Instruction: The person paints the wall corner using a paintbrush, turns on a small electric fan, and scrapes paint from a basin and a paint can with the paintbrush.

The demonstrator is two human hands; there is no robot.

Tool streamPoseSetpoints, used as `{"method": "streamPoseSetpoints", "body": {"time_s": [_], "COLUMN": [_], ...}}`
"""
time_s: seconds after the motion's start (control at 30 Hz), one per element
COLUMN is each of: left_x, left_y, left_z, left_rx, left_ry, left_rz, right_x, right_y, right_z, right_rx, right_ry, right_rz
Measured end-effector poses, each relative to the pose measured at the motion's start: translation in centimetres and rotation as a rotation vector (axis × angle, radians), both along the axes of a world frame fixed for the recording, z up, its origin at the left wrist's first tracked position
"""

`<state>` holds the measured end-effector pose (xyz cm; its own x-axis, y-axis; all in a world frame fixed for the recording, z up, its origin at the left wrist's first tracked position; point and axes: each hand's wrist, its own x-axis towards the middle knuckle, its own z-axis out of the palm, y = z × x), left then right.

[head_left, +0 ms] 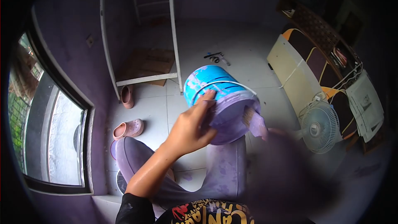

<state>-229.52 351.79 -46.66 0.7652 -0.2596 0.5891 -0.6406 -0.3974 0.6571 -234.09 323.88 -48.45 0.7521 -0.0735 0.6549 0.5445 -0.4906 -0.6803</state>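
Note:
My left hand [194, 125] is closed on a blue paint bucket [213, 79] with lilac smears and a thin white handle. The bucket is tilted above my knees, its mouth facing down to the right, and lilac paint coats the inside. At the mouth is a paintbrush [250, 117], its bristles against the inner wall and the rest covered in lilac paint. A dark, smeared shape at the lower right appears to be my right hand [277, 139] and arm, at the outer end of the brush; its fingers are blurred.
A white metal frame [176, 45] stands ahead, with cardboard [147, 63] inside it. Pink clogs [133, 128] lie on the left. Small tools [216, 57] rest on the tiled floor. On the right are a white fan [318, 127] and a pale board [290, 68]. A window [62, 137] is at left.

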Motion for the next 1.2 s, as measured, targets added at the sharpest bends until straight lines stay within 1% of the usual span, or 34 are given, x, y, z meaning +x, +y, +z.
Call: {"method": "streamPoseSetpoints", "body": {"time_s": [0.03,0.07,0.13,0.17,0.23,0.3,0.37,0.4,0.47,0.57,0.6,0.63,0.7,0.73,0.83,0.87,0.9,0.97,1.0,1.07,1.2], "left_x": [-0.4,-1.0,-1.4,-1.4,-2.1,-2.4,-1.9,-1.7,-1.3,-1.3,-1.3,-0.8,-0.2,-0.3,-1.0,-1.2,-1.1,-0.1,-0.2,-0.2,-0.1], "left_y": [0.3,0.4,1.6,2.0,2.2,1.7,1.0,0.5,-0.1,-0.9,-1.2,-1.2,-1.0,-0.9,-0.8,-0.9,-0.7,-0.6,-0.9,-1.4,-1.6], "left_z": [0.3,1.3,2.6,2.7,3.3,3.5,2.9,2.7,2.4,2.6,2.2,1.9,1.2,1.2,2.3,2.4,2.5,1.4,1.6,1.2,0.9], "left_rx": [0.004,-0.050,0.035,0.054,0.087,0.086,0.090,0.102,0.125,0.178,0.108,0.064,-0.023,-0.025,0.060,0.044,0.146,0.075,0.093,0.175,0.211], "left_ry": [0.020,0.140,0.274,0.205,0.214,0.240,0.113,0.086,0.035,0.034,0.061,0.009,-0.086,-0.116,-0.078,-0.064,-0.070,0.040,0.040,-0.047,-0.086], "left_rz": [0.003,0.039,0.022,-0.003,-0.026,-0.049,-0.106,-0.128,-0.167,-0.131,-0.124,-0.135,-0.147,-0.120,-0.053,-0.018,-0.008,-0.139,-0.147,-0.047,0.036], "right_x": [-0.1,-0.3,-0.6,-0.6,-0.6,0.1,-0.4,0.1,0.4,0.5,0.7,0.8,0.8,0.8,1.2,1.4,1.5,1.6,1.6,1.0,0.9], "right_y": [-0.1,-0.6,-1.3,-1.2,-1.0,-0.2,-0.2,-0.9,-0.4,-0.1,-0.1,-0.2,-0.1,0.0,-0.5,-0.6,-0.8,-0.8,-0.6,-0.4,-0.3], "right_z": [0.0,-0.1,-0.7,-0.8,-1.2,-0.7,-0.1,-3.0,-2.7,-1.9,-1.8,-1.9,-1.7,-1.7,-2.8,-3.4,-3.9,-4.2,-3.8,-2.6,-3.0], "right_rx": [0.019,0.011,0.004,0.012,0.027,-0.034,-0.098,0.081,0.078,0.035,0.027,0.019,0.043,0.057,0.080,0.093,0.079,0.039,-0.001,-0.087,-0.057], "right_ry": [-0.008,0.029,0.104,0.125,0.160,0.158,0.164,0.188,0.134,0.089,0.059,0.032,0.067,0.088,0.108,0.106,0.115,0.115,0.107,0.085,0.098], "right_rz": [0.001,0.030,0.103,0.115,0.149,0.132,0.062,0.100,0.096,0.080,0.078,0.081,0.051,0.042,0.015,0.017,0.016,0.019,0.020,0.007,0.033]}}
